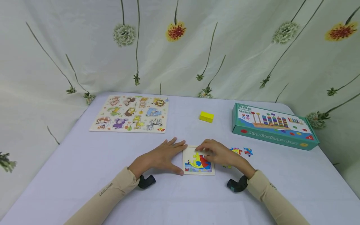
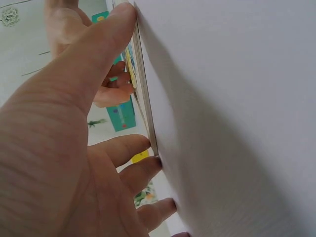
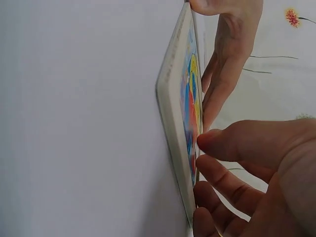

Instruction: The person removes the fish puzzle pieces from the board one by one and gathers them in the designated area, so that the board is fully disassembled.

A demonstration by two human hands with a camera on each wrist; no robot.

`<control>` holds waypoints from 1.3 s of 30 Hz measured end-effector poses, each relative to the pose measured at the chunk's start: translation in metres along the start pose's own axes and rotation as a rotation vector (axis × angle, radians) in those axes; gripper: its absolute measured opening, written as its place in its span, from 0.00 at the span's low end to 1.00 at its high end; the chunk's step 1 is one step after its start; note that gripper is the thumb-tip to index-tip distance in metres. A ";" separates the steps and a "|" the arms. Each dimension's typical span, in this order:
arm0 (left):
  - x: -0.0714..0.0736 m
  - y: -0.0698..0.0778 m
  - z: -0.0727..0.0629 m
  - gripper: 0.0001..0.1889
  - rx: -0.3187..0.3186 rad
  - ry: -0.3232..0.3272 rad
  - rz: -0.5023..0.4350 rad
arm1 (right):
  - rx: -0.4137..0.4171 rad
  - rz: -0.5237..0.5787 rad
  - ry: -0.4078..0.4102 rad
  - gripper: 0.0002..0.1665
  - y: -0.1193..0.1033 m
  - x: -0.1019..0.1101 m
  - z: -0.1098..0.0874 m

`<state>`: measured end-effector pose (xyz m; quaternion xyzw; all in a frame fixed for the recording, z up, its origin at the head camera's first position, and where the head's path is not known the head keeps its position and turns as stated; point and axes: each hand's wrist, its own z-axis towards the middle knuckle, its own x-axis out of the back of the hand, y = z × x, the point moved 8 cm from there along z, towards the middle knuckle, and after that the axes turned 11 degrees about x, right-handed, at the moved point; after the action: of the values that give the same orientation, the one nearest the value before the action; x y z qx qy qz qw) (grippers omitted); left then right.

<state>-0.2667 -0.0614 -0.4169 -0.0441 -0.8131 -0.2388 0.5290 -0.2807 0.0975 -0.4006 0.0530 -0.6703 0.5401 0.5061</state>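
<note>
A small square jigsaw board with a pale wooden frame lies flat in front of me. Its lower part shows a colourful fish picture; bare wood shows at the upper left. My left hand is spread along the board's left side, thumb at the lower corner and fingertips against the edge. Over the board's right part, my right hand bends its fingers down, thumb and fingertips close together on a red puzzle piece. Loose puzzle pieces lie right of that hand, some partly hidden beneath it.
A large animal puzzle board lies at the back left. Behind the small board sits a yellow block. A green Ring Challenge Game box stands at the back right. A flowered cloth hangs behind the white-covered table.
</note>
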 end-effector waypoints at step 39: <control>0.001 0.000 0.000 0.52 0.002 0.005 0.001 | -0.011 0.035 0.019 0.17 0.003 -0.003 -0.002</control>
<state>-0.2665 -0.0613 -0.4162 -0.0434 -0.8121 -0.2376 0.5311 -0.2798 0.0983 -0.4049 0.0335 -0.6693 0.5457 0.5031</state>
